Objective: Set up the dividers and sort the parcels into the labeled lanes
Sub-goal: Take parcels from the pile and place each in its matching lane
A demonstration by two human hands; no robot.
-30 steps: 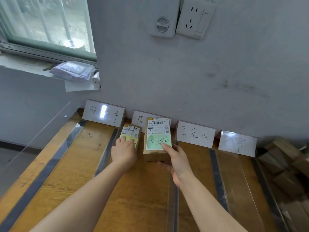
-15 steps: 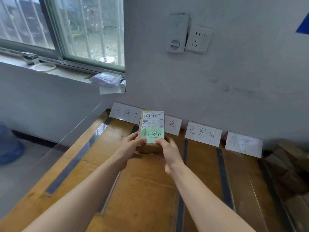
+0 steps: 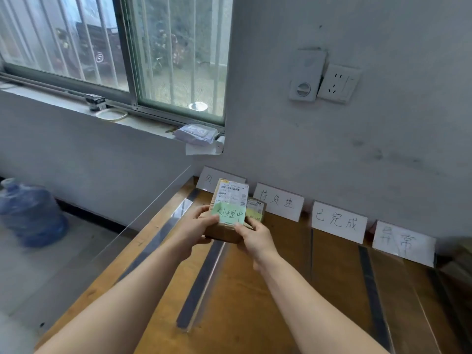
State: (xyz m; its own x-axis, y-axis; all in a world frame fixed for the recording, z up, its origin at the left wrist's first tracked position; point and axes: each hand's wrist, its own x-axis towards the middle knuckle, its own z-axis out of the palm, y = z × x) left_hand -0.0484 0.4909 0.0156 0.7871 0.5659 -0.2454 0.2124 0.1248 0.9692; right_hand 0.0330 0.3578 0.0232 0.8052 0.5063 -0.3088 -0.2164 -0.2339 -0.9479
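Parcel (image 3: 231, 208) farther left than before, between left hand (image 3: 194, 231) and right hand (image 3: 255, 238), both curled around it.

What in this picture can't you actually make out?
Head view only:
Leftmost lane card: the held parcel covers all but its first character.
Second parcel: mostly behind the held parcel; its yellow note is unreadable.
Shipping label: print too small and blurred.
Brown shapes at the right edge: cut off, blurred, unidentifiable.
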